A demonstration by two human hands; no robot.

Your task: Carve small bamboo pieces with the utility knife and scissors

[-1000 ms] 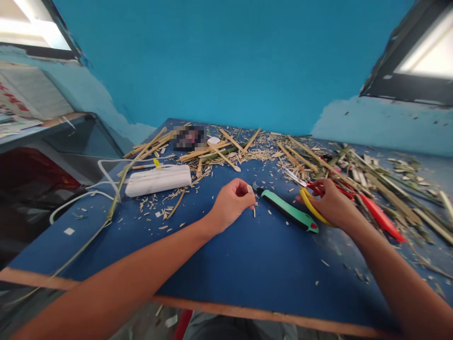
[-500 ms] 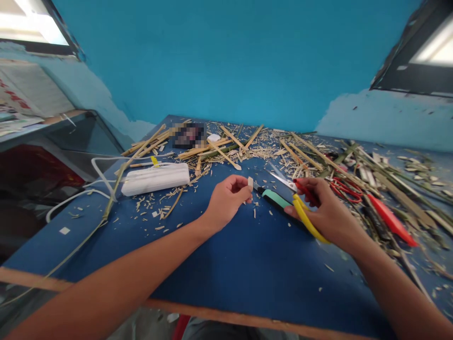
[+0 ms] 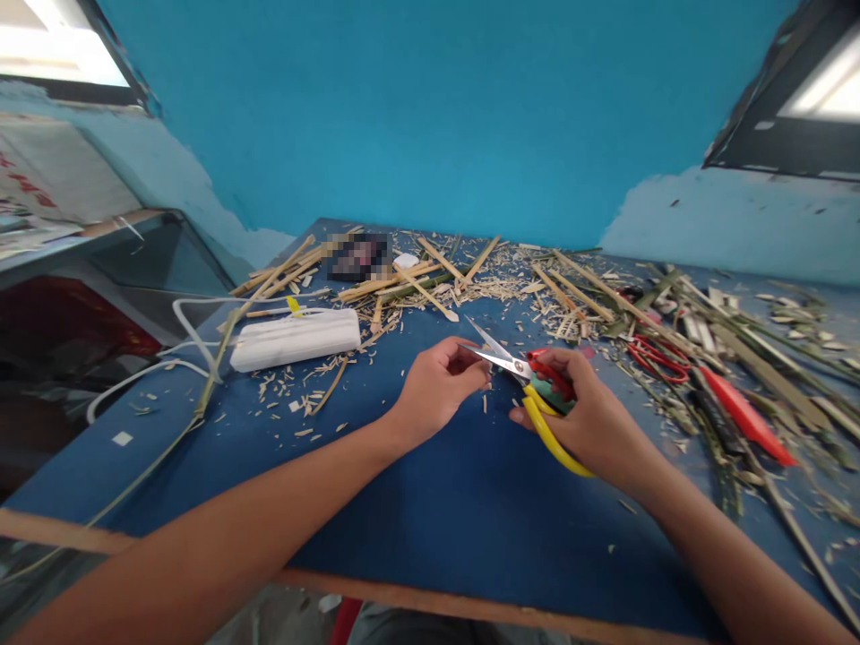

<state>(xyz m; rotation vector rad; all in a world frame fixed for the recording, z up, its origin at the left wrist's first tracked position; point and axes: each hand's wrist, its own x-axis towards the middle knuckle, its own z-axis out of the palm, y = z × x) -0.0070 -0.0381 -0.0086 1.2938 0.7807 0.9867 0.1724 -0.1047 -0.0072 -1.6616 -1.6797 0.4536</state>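
My left hand [image 3: 440,390] is closed, thumb and fingers pinched around a small pale bamboo piece, which the scissor blades and fingertips now hide almost wholly. In my right hand [image 3: 588,412] is a pair of scissors [image 3: 516,365] with one red and one yellow handle. Their blades are spread, and the lower one reaches my left fingertips. A teal and black handle [image 3: 554,392] shows behind the scissor grips, partly covered; whether my right hand touches it I cannot tell.
Bamboo strips and shavings [image 3: 497,288] litter the back of the blue table [image 3: 417,528]. A white power strip [image 3: 296,340] with cables lies at left. Red-handled scissors [image 3: 658,358], a red tool [image 3: 745,417] and more bamboo lie at right. A blue wall [image 3: 457,116] rises behind.
My right hand has moved left with the scissors, bringing the spread blades to my left fingertips. The pale piece, plainly visible before, is now mostly hidden. My left hand has barely moved.
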